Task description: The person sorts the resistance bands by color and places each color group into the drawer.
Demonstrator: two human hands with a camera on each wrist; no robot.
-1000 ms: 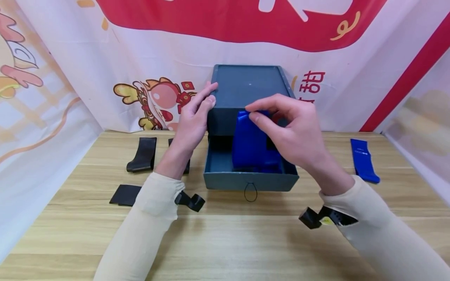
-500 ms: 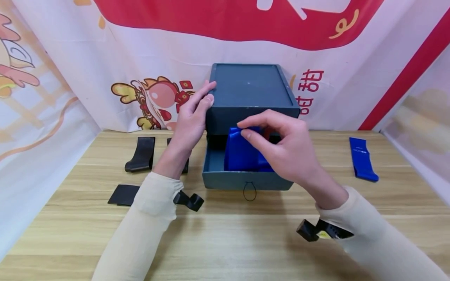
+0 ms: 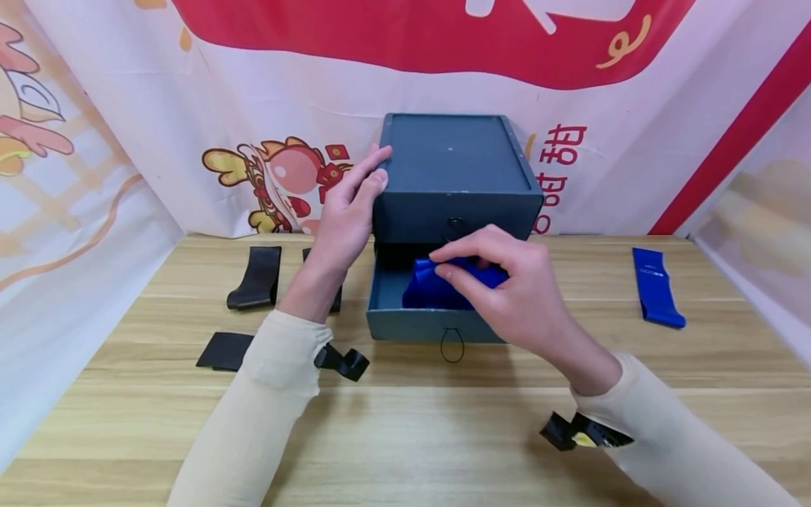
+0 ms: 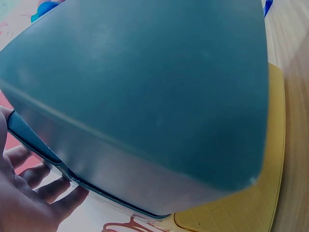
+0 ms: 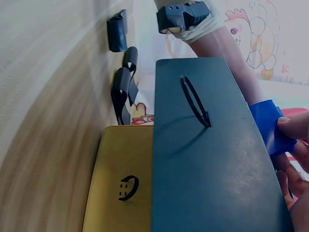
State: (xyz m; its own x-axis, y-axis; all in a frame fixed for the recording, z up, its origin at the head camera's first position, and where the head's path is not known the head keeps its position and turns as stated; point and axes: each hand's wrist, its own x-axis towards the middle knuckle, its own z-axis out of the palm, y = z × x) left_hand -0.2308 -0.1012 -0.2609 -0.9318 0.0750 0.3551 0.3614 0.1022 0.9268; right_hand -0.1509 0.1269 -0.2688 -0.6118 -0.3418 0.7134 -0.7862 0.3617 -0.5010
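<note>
My right hand (image 3: 522,296) pinches a blue resistance band (image 3: 437,285) between thumb and fingertips, low over the pulled-out drawer (image 3: 412,325) of a dark teal drawer box (image 3: 456,155). The right wrist view shows the band (image 5: 270,126) at the drawer's rim, above its front panel (image 5: 212,159) with a black cord loop. Part of the band sits behind the drawer front, out of sight. My left hand (image 3: 348,201) rests against the box's upper left edge with extended fingers; in the left wrist view those fingers (image 4: 53,191) lie along the box.
Several black bands (image 3: 255,278) lie on the wooden table (image 3: 431,436) at the left. Another blue band (image 3: 657,287) lies at the far right. Below the open drawer, the right wrist view shows a yellow drawer front (image 5: 120,169). A printed curtain (image 3: 317,91) hangs close behind the box.
My right hand has lowered the blue band into the open drawer, uncovering the upper drawer's front. My left hand has stayed at the box's side.
</note>
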